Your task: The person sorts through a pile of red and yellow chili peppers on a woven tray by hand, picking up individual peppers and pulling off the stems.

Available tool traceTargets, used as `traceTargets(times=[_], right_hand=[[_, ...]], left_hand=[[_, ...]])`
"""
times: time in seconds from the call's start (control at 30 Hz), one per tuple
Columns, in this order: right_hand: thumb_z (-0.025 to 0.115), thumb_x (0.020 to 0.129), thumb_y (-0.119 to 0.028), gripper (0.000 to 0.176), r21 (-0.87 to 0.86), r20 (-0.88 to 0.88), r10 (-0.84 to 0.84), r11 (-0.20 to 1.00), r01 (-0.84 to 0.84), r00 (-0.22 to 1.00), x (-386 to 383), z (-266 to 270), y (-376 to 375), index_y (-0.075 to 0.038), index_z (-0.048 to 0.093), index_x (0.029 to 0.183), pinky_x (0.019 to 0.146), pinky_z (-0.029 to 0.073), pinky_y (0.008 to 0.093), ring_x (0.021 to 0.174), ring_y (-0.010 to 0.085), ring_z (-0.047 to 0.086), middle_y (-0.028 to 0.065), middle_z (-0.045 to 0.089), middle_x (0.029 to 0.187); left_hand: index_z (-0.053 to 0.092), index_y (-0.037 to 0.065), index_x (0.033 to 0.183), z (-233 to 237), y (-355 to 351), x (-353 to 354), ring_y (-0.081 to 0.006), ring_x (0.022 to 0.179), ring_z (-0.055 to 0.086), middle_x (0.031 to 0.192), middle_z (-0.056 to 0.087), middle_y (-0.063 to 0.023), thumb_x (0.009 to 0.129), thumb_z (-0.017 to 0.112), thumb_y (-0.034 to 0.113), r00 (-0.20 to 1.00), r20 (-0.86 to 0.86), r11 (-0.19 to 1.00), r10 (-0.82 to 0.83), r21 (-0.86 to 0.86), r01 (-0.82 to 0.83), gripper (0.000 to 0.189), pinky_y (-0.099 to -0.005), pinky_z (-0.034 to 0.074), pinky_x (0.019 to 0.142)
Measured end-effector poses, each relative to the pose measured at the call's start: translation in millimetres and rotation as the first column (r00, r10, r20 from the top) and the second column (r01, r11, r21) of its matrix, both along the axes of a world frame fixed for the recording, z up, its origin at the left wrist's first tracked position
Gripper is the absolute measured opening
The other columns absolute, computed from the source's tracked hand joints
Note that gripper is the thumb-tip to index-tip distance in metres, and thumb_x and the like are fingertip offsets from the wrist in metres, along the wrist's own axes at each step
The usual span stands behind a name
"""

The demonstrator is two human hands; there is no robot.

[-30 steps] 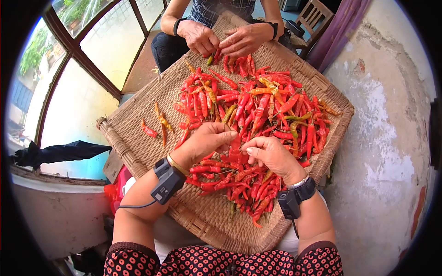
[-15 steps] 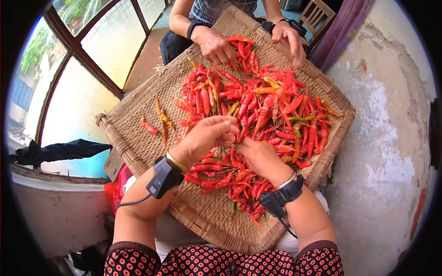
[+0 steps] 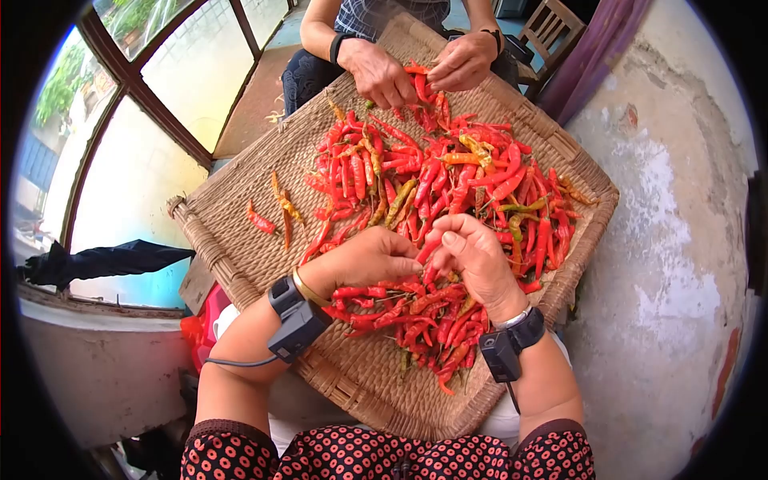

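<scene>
Near the left edge of the woven tray (image 3: 232,272), a few loose chillies (image 3: 280,210) lie apart from the heap. My left hand (image 3: 364,260) is over the near part of the heap, its grip narrow, pinching one red chilli (image 3: 428,250). My right hand (image 3: 478,260) is just beside it, its grip closed on the same chilli. The chilli heap (image 3: 448,180) covers the tray's middle and right side. At the far edge, another person's hands (image 3: 382,76) touch chillies.

Bright daylight from the windows (image 3: 152,96) at left, panes blown out white. Soft, short shadows under the chillies (image 3: 432,200). Centre sharp, colours saturated. Strong fisheye bending; black vignette rings the corners.
</scene>
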State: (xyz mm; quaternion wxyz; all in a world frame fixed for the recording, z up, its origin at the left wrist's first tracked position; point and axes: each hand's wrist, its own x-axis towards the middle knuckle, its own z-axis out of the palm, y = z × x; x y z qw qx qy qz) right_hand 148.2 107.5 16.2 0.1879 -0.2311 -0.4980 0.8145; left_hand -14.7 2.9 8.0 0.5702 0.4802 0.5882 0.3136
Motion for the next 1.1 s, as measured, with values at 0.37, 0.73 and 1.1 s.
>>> traceTargets(times=[0.37, 0.73, 1.1], right_hand=[[0.061, 0.071, -0.016, 0.027, 0.857, 0.489, 0.139, 0.11, -0.504, 0.861, 6, -26, 2, -0.005, 0.056, 0.095, 0.068, 0.046, 0.0368, 0.078, 0.0301, 0.057, 0.0122, 0.056, 0.085], [0.061, 0.067, -0.016, 0.022, 0.685, 0.708, 0.205, 0.036, -0.728, 0.676, 10, -18, -11, -0.004, 0.053, 0.084, 0.064, 0.044, 0.0434, 0.076, 0.0338, 0.057, 0.0139, 0.058, 0.075], [0.058, 0.066, -0.01, 0.017, 0.666, 0.726, 0.218, 0.016, -0.746, 0.652, 18, -21, -11, -0.005, 0.052, 0.081, 0.062, 0.042, 0.0437, 0.076, 0.0323, 0.057, 0.0135, 0.057, 0.076]], left_hand=[[0.056, 0.001, 0.105, -3, 7, -17, -0.0089, 0.064, 0.055, 0.075, 0.062, -0.0044, 0.086, 0.053, 0.017, 0.704, 0.346, 0.751, 0.62, -0.004, -0.66, 0.025, -0.0238, 0.046, 0.061], [0.061, 0.008, 0.073, -9, -21, -2, -0.0289, 0.067, 0.057, 0.073, 0.058, -0.011, 0.067, 0.063, 0.024, 0.506, -0.85, 0.944, -0.147, 0.032, 0.327, 0.017, -0.0399, 0.045, 0.06], [0.061, 0.007, 0.073, 7, -20, -15, -0.0292, 0.064, 0.057, 0.065, 0.057, -0.0124, 0.069, 0.059, 0.021, 0.61, -0.776, 0.948, -0.161, 0.051, 0.314, 0.014, -0.0389, 0.044, 0.059]])
